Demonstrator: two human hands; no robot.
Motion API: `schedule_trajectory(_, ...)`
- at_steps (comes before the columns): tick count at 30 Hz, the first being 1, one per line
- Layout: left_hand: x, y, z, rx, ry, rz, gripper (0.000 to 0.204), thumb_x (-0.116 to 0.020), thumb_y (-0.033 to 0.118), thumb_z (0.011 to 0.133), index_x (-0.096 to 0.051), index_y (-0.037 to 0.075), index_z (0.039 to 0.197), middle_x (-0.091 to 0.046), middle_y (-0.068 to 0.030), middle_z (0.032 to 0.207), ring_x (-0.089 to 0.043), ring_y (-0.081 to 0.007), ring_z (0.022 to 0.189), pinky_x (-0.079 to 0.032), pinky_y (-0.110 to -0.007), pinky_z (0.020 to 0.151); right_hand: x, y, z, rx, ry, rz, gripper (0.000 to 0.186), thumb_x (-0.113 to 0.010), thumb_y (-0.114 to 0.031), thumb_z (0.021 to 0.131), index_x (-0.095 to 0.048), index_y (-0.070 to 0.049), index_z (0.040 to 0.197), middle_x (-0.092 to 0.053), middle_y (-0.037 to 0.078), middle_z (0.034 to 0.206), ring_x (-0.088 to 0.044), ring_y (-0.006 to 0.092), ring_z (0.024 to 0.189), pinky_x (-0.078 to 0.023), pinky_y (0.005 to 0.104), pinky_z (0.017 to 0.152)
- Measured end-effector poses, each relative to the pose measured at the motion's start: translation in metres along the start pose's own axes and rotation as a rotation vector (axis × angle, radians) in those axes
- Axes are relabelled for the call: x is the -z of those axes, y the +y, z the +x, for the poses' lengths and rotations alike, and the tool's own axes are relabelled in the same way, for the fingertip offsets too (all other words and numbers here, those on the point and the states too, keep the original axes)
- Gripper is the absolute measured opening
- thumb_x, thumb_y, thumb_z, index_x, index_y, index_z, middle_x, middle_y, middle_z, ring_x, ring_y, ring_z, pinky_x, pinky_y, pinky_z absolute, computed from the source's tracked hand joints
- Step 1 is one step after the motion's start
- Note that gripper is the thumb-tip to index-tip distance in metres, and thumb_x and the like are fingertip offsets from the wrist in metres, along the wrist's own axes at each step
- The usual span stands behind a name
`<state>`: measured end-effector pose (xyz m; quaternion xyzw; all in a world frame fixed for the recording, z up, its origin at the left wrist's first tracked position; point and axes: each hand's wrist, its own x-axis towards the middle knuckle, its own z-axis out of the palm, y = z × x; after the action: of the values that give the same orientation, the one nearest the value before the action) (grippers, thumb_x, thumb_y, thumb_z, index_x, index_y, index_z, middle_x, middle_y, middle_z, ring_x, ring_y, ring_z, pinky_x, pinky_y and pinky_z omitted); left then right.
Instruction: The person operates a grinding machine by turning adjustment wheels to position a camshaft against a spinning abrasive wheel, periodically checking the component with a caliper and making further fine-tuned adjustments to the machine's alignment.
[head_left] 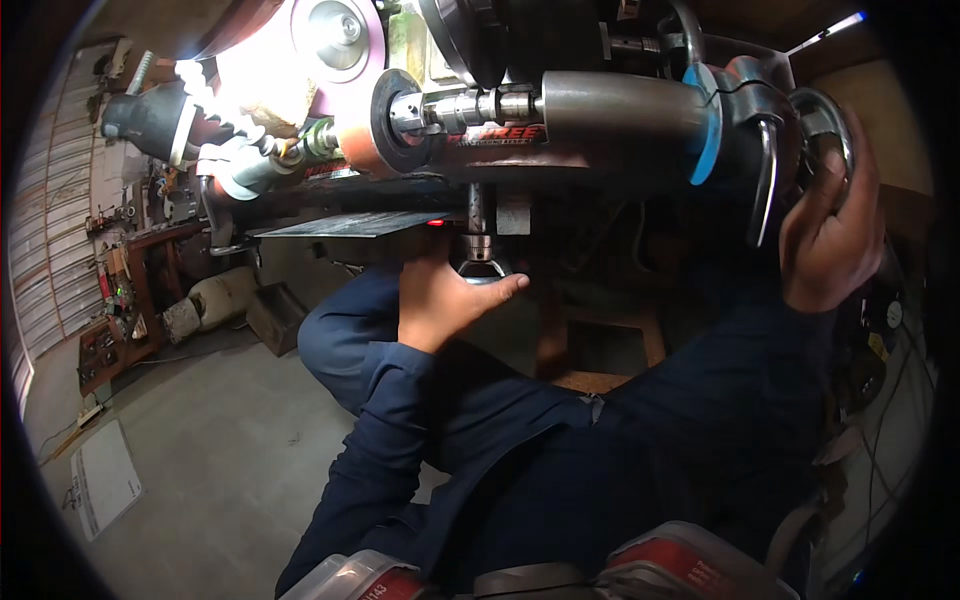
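A grinding machine spans the upper view, with a shaft of several lobes (470, 108) mounted between an orange disc and a grey cylinder (615, 115), in front of a pink grinding wheel (350, 62). My left hand (445, 300) grips a round metal handwheel (482, 270) below the machine's middle, thumb across its front and fingers mostly hidden. My right hand (830, 235) holds a curved metal handle (836, 115) at the right end, beside a blue disc (705, 135) and a hanging bent lever (766, 190). A flat metal plate (350, 225) sticks out left of my left hand.
My bent legs are under the machine, around a wooden stool or frame (610, 380). At left are a wooden rack with tools (135, 300), a cylinder tank (220, 300), a grey box (275, 320) and a white board (105, 475) on the concrete floor. Cables hang at right.
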<state>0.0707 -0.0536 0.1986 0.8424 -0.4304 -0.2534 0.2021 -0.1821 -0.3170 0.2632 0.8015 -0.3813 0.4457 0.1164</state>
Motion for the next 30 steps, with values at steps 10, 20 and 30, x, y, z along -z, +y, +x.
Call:
schedule_trajectory(10,-0.001,-0.046,-0.002,0.042,-0.127,-0.442,0.070,-0.088,0.040,0.069,-0.065,-0.007,0.115,-0.072,-0.0154,0.108,-0.067,-0.0217,0.099,-0.050,-0.033,0.091,0.003,0.001,-0.002,-0.053,-0.074,-0.068,0.028,-0.054,-0.025,0.101,-0.068,-0.019,0.124,-0.075,0.006,0.095,-0.069,0.0248,0.070,-0.052,0.0362,0.064)
schedule_trajectory(20,-0.005,-0.067,0.000,0.113,-0.257,-0.696,0.060,-0.085,0.027,0.072,-0.065,-0.004,0.119,-0.071,-0.0110,0.108,-0.066,-0.0173,0.099,-0.051,-0.032,0.091,0.009,-0.004,0.002,-0.117,-0.200,-0.111,0.033,-0.046,-0.030,0.105,-0.064,-0.016,0.129,-0.074,0.011,0.100,-0.072,0.0315,0.085,-0.055,0.0393,0.073)
schedule_trajectory(30,0.029,-0.055,-0.005,0.064,-0.152,-0.483,0.066,-0.084,0.025,0.072,-0.062,-0.007,0.124,-0.071,-0.0149,0.112,-0.067,-0.0213,0.102,-0.051,-0.036,0.094,0.011,-0.002,0.008,-0.139,-0.283,-0.138,0.032,-0.049,-0.028,0.103,-0.064,-0.019,0.130,-0.073,0.010,0.104,-0.070,0.0309,0.086,-0.054,0.0388,0.075)
